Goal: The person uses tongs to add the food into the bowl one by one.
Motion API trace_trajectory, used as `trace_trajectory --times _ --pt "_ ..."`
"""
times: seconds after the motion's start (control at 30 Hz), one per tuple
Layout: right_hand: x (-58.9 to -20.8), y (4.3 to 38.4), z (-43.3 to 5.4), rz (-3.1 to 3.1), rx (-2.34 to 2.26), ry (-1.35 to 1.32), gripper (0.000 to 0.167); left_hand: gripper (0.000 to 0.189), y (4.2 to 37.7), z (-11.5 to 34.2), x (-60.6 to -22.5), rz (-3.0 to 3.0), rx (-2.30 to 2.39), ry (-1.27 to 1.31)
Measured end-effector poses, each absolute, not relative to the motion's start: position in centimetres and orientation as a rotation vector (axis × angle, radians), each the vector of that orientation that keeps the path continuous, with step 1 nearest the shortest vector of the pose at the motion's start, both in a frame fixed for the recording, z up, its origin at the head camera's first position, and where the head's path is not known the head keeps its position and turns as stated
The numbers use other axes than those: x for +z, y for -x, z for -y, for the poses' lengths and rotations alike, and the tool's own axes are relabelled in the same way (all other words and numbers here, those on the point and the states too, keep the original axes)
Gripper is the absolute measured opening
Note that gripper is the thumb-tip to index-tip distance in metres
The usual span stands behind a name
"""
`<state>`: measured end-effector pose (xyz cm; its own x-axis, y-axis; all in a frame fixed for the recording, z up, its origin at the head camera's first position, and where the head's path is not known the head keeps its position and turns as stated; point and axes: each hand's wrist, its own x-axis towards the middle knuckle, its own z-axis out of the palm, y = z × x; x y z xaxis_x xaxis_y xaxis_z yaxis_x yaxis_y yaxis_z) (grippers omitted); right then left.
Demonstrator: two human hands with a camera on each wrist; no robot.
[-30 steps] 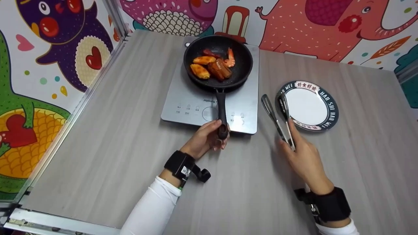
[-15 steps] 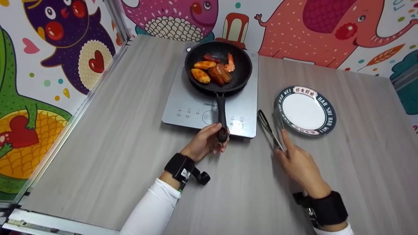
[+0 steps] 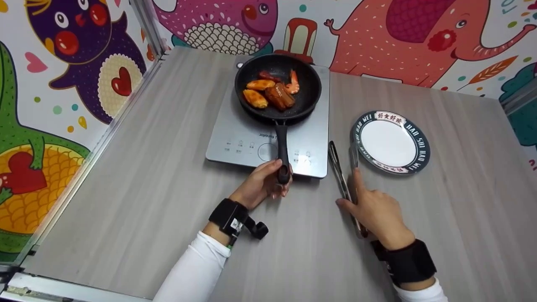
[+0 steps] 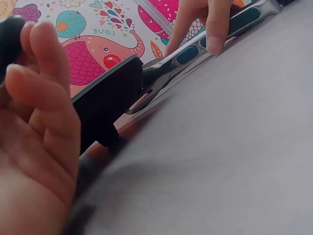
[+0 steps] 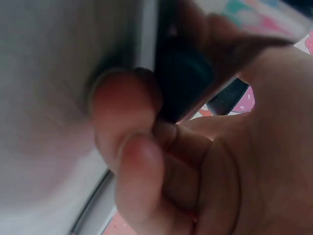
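Observation:
A black frying pan (image 3: 308, 94) sits on the silver induction cooker (image 3: 224, 142). Inside it lie a shrimp (image 3: 293, 82), a browned piece of meat (image 3: 279, 96) and several other food pieces. My left hand (image 3: 260, 186) holds the end of the pan handle (image 3: 281, 140), thumb on top and fingers beneath. To the right of the cooker, my right hand (image 3: 379, 214) grips metal tongs (image 3: 339, 174) from above, thumb on one side. In the left wrist view the tongs (image 4: 244, 19) show teal grip inserts and lie low along the table. Their tips stand apart, holding nothing.
A round white plate (image 3: 390, 144) with a dark lettered rim lies right of the tongs, close to one tip. Cartoon-printed walls (image 3: 390, 37) close off the back and left. A metal frame edge (image 3: 84, 287) runs along the front left.
The tongs and right hand have come lower and slightly left, away from the plate, and the tong arms have drawn closer together. The left hand stays on the pan handle.

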<state>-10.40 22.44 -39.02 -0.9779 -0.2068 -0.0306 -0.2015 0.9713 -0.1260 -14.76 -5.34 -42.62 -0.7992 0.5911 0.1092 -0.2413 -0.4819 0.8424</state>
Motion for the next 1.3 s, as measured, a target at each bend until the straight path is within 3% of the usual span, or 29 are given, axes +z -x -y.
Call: trace_trajectory --times 0.33,0.63,1.3 --pt "-39.14 10.54 -22.20 -3.052 -0.203 0.314 0.091 0.036 14.56 5.86 -42.38 -1.210 2.287 -0.516" --pt "-38.66 11.19 -22.59 -3.216 -0.258 0.445 0.076 0.037 14.60 5.56 -42.14 -1.197 2.299 -0.509" --pt "-38.82 10.70 -22.86 -3.149 -0.392 0.415 0.081 0.035 14.64 5.61 -42.28 -1.174 2.302 -0.552"
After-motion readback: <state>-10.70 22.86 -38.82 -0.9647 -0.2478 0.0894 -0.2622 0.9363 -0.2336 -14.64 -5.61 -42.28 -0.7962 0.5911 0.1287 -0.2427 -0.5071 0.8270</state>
